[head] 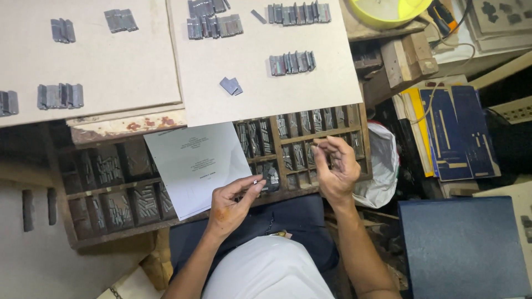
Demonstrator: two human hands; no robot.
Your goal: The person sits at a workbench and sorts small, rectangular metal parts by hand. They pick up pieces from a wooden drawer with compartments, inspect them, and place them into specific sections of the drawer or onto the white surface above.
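We log several rows of grey metal type blocks (292, 62) already on the pale board (266, 94), left-hand grip (235, 199) pinching another small sort (255, 181) over the compartmented wooden type case (166, 194), right hand (335, 169) loosely curled, apparently empty.

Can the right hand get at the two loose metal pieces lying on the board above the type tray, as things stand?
Probably yes. The right hand hovers over the type tray, and the two loose metal pieces lie uncovered on the board just beyond it, with nothing between them. Its fingers look pinched, possibly on something small.
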